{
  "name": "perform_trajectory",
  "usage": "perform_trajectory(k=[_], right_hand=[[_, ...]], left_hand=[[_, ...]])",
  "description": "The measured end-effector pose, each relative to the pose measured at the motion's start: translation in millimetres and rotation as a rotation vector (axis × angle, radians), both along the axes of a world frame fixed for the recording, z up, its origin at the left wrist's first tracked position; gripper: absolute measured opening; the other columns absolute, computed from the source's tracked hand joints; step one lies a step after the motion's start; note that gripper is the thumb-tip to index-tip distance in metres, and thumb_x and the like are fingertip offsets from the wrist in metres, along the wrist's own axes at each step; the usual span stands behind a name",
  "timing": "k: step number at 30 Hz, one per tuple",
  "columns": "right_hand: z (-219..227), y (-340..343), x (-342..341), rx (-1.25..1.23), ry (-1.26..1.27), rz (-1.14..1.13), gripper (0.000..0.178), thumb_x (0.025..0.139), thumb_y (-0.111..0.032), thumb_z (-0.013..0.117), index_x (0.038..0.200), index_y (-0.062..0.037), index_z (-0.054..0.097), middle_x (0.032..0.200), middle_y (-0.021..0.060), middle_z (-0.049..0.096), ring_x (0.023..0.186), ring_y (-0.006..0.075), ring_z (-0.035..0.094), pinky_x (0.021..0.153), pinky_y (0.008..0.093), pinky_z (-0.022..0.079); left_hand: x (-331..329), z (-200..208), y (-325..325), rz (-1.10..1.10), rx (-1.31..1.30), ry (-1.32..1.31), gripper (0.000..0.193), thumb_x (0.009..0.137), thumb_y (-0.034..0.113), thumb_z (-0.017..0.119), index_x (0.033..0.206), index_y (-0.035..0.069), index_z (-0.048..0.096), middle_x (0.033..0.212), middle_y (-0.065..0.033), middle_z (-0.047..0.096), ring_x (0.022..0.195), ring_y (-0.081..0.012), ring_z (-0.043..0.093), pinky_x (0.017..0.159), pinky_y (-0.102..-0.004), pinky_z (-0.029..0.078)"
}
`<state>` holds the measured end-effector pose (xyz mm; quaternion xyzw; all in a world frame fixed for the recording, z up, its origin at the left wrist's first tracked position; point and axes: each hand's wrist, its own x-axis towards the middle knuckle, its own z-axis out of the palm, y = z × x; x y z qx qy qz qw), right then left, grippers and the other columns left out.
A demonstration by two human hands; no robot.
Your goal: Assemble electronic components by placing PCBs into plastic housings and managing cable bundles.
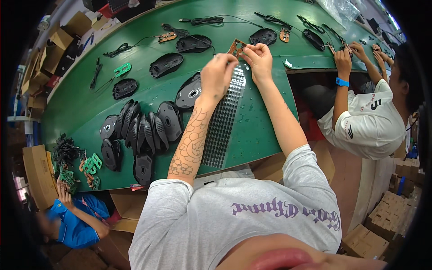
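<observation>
Above the green table, a small orange-brown circuit board (pixel 237 45) is pinched at its right side between the thumb and fingers of my right hand (pixel 260 63). Close against the board's lower left is my left hand (pixel 218 75), its fingers curled together. What those fingers hold, if anything, is hidden. Beneath my hands and left forearm lies a clear sheet of small black oval pads (pixel 222 128). A black mouse shell (pixel 189 92) is beside my left wrist, partly covered by it.
Several black mouse shells (pixel 144 128) are heaped left of my forearm. Open mouse bases (pixel 166 65), coiled cables (pixel 207 20) and a green circuit board (pixel 122 69) spread across the green table (pixel 256 121). Co-workers sit at right (pixel 369 112) and lower left (pixel 81 220).
</observation>
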<state>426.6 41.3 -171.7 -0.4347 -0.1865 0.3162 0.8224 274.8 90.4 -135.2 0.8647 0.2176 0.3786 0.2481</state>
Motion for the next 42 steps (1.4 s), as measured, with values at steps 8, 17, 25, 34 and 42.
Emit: perform_trajectory(k=[8, 17, 25, 34, 42], right_hand=[[3.4, -1.6, -2.0, 0.022, -0.083, 0.048, 0.028, 0.085, 0.005, 0.066, 0.099, -0.0077, 0.044, 0.103, 0.0112, 0.063, 0.087, 0.0164, 0.063, 0.080, 0.0286, 0.055], [5.7, -1.0, 0.8, 0.042, -0.156, 0.080, 0.029, 0.086, 0.005, 0.065, 0.100, -0.0075, 0.043, 0.105, 0.0117, 0.063, 0.087, 0.0163, 0.063, 0.078, 0.0260, 0.054], [5.9, 3.8, 0.2, 0.058, -0.168, 0.075, 0.030, 0.084, 0.007, 0.064, 0.103, -0.0040, 0.043, 0.100, 0.0127, 0.063, 0.084, 0.0166, 0.062, 0.077, 0.0277, 0.056], [13.9, -5.7, 3.1, 0.079, -0.212, 0.066, 0.031, 0.083, 0.006, 0.066, 0.104, -0.0033, 0.046, 0.104, 0.0137, 0.063, 0.084, 0.0166, 0.062, 0.076, 0.0268, 0.055], [32.3, -36.8, 10.1, -0.260, -0.430, -0.048, 0.026, 0.081, 0.002, 0.070, 0.100, -0.0041, 0.054, 0.094, 0.0096, 0.068, 0.079, 0.0135, 0.063, 0.072, 0.0243, 0.052]], left_hand=[[10.6, 22.7, 29.1, 0.189, -0.259, -0.004, 0.010, 0.083, 0.012, 0.064, 0.092, 0.010, 0.062, 0.080, -0.0039, 0.067, 0.065, -0.0226, 0.062, 0.062, -0.0341, 0.048], [15.1, 28.5, 31.6, 0.232, -0.215, 0.077, 0.009, 0.083, 0.014, 0.065, 0.089, 0.010, 0.059, 0.071, -0.0038, 0.066, 0.061, -0.0239, 0.062, 0.061, -0.0361, 0.047], [15.3, 27.9, 36.3, 0.250, -0.179, 0.140, 0.011, 0.083, 0.016, 0.065, 0.089, 0.010, 0.058, 0.070, -0.0026, 0.066, 0.060, -0.0246, 0.062, 0.061, -0.0361, 0.047], [25.0, 17.8, 45.1, 0.014, -0.397, -0.013, 0.012, 0.085, 0.013, 0.060, 0.094, 0.006, 0.061, 0.075, -0.0083, 0.067, 0.072, -0.0259, 0.064, 0.067, -0.0365, 0.050], [62.7, 87.4, 93.5, 0.064, -0.392, 0.271, 0.019, 0.075, 0.006, 0.057, 0.086, 0.003, 0.072, 0.081, -0.0122, 0.071, 0.071, -0.0252, 0.064, 0.071, -0.0325, 0.051]])
